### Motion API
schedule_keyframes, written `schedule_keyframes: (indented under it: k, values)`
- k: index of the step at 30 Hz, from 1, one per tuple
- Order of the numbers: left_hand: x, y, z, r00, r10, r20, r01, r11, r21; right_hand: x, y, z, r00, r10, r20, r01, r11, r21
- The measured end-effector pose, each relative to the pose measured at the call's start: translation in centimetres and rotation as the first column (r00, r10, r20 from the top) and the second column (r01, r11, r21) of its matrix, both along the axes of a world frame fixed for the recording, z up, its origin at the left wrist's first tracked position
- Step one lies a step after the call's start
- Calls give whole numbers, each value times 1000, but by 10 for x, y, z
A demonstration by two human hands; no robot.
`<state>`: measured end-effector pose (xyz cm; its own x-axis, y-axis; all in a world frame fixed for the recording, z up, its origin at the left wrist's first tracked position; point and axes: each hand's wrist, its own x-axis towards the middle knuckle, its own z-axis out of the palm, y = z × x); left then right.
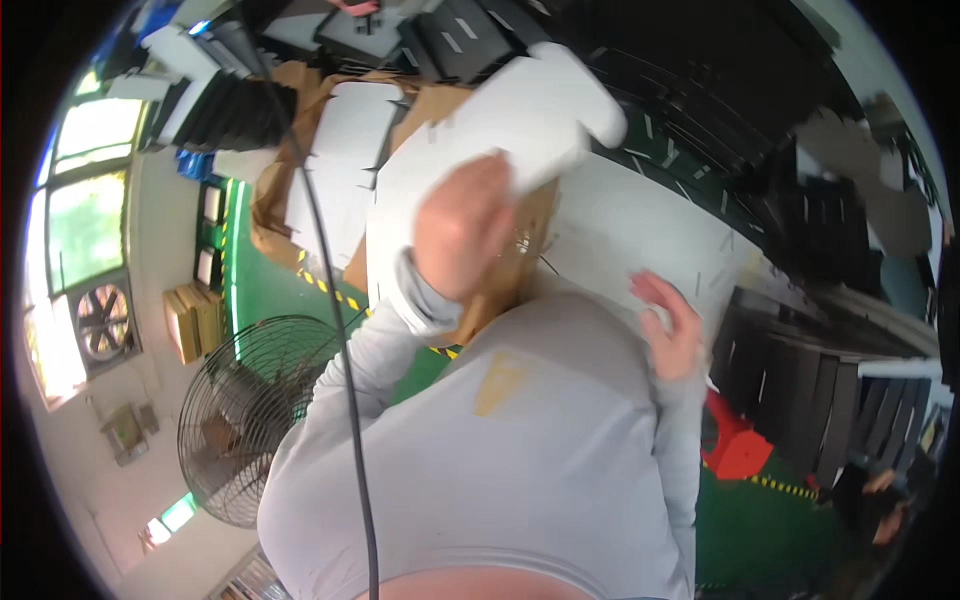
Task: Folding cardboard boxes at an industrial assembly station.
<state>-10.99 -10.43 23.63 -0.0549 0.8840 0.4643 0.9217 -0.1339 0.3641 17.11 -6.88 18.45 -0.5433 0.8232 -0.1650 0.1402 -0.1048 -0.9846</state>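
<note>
My left hand (465, 225), smeared by motion, is closed at the near edge of a white die-cut card sheet (530, 110) with a notched, rounded outline. The sheet is raised over a brown cardboard box (535, 215), and its far end is blurred too. To the right, my right hand (672, 325) has its thumb and fingers apart and holds nothing. It is over the near right part of a white board surface (640, 225); I cannot tell whether it touches it.
More white card sheets (345, 150) lie in brown wrapping at the far left. A wire-cage fan (255, 420) stands left of me. A black cable (325, 250) hangs across the view. Black panels (800, 390) stand at the right, near a red object (738, 445). Dark pieces (680, 90) fill the back.
</note>
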Motion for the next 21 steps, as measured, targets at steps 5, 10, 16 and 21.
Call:
schedule_keyframes:
  k: [5,10,16,21]
  values:
    - [111,15,-11,824,-442,354,482,875,-29,-14,-9,-58,900,-177,-399,61,956,-287]
    - [100,45,-62,707,-540,458,600,799,16,10,-2,-45,817,-563,-124,501,799,-332]
    - [116,62,-152,786,-579,216,617,720,-316,40,-9,-90,693,-720,-30,720,694,-17]
    - [142,51,-216,739,-672,40,591,619,-517,59,-22,-135,784,14,621,-3,1000,-19]
